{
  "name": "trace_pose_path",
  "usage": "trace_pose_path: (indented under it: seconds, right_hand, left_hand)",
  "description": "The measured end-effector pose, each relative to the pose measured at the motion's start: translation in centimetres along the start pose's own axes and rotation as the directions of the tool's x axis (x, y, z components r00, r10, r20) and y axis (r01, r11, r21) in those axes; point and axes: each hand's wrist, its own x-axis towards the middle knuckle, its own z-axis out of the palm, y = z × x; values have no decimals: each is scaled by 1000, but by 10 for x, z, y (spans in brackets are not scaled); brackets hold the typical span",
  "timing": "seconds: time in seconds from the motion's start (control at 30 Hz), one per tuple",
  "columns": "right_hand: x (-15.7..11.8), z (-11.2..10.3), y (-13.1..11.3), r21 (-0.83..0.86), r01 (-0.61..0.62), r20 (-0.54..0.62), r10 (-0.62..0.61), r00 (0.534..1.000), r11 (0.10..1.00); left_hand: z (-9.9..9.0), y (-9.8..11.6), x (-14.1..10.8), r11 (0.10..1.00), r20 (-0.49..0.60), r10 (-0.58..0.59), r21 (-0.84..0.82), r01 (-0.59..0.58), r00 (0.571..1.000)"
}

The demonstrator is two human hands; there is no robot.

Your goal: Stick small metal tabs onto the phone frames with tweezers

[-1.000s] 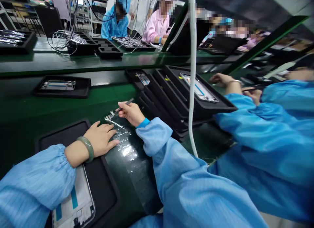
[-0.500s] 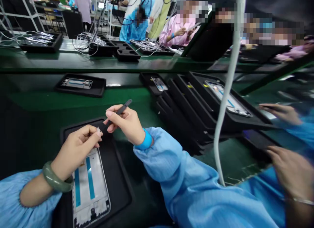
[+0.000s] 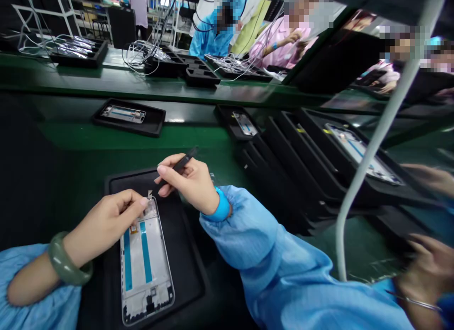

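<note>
A phone frame (image 3: 151, 273) with two blue strips lies in a black tray (image 3: 191, 278) in front of me. My left hand (image 3: 113, 221) is at the frame's top end, thumb and fingertips pinched together; what they hold, if anything, is too small to name. A tiny pale piece (image 3: 150, 194) shows just beyond those fingertips, at the frame's top edge. Black tweezers (image 3: 184, 162) are held in my right hand (image 3: 189, 181), above the tray's far part, their tips pointing down toward the pale piece. Whether the tips touch it I cannot tell.
Black trays (image 3: 291, 169) are stacked at the right, the top one bearing a phone frame (image 3: 362, 152). Another tray (image 3: 156, 124) with a frame lies behind. A pale cable (image 3: 369, 155) hangs at the right, near a co-worker's hands (image 3: 429, 264). Cables and trays line the shelf.
My left hand has lowered toward the frame's top end, uncovering more of the frame. My right hand still holds the tweezers, slightly lower. The surroundings have shifted right in view.
</note>
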Motion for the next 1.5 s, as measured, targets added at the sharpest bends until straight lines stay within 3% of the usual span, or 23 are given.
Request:
trace_pose_path:
  seconds: [0.07, 0.13, 0.2, 0.27, 0.4, 0.73, 1.5]
  right_hand:
    - [3, 0, 4, 55, -66, -2, 66, 998, 996]
    - [6, 1, 10, 93, -135, 5, 135, 991, 986]
    - [9, 5, 19, 102, -183, 15, 183, 983, 978]
    - [10, 10, 28, 88, -206, 23, 204, 979, 975]
    - [11, 18, 39, 25, -202, 33, 201, 979, 979]
    - [12, 19, 43, -149, -216, 100, 232, 968, 965]
    - [12, 20, 45, -219, -202, 104, 229, 968, 955]
  left_hand:
    - [-8, -12, -8, 978, -81, 68, 200, -50, 994]
    - [-14, -28, -15, 892, -154, 233, 426, -149, 960]
    - [-16, -45, -20, 789, -117, 385, 557, -260, 916]
    - [-14, -59, -22, 735, -55, 448, 590, -333, 892]
    - [-8, -70, -22, 732, -51, 463, 584, -349, 885]
    - [-7, -69, -22, 736, -60, 472, 576, -356, 879]
    - [-8, -69, -22, 735, -42, 453, 583, -347, 890]
